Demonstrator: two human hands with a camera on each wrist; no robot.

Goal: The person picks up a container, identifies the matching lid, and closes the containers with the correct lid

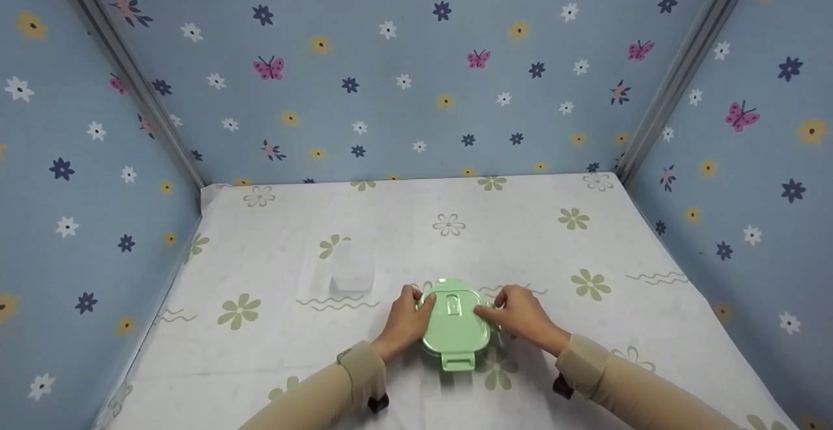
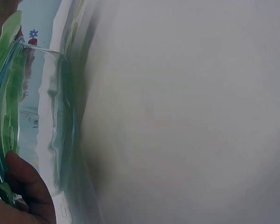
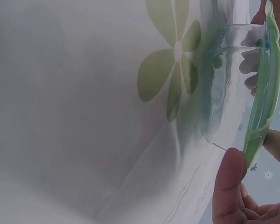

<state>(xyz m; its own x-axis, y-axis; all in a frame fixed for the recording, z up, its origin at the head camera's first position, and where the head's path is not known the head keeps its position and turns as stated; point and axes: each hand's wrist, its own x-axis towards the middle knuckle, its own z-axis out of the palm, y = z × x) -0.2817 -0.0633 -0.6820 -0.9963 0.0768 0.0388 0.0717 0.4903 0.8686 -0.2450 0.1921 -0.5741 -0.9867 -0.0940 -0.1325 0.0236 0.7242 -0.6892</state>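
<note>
Fingers of my left hand (image 1: 405,321) are bent closely about the left rim of the box, thumb on the edge of its green lid (image 1: 455,329), a fingertip against the see-through body (image 3: 228,88). My right hand (image 1: 528,316) is narrowed to a pinch at the right edge: thumb above, fingertip under the side flap (image 3: 255,141).

I judge the lid smooth, light plastic, stiff overall with a little give at its hinged flaps. The body looks rigid and slick, glass or hard plastic; if glass, it would be the heavier part and could crack when knocked. The near flap (image 1: 459,361) juts outward, so I wouldn't trust the lid for lifting; low on both side walls seems the safer hold.

The box is right of centre on the near half of the patterned tabletop (image 1: 540,241). Farther left stands a pale, whitish object (image 1: 353,267), too washed out to identify. Blue flowered walls (image 1: 416,46) rise beyond.
</note>
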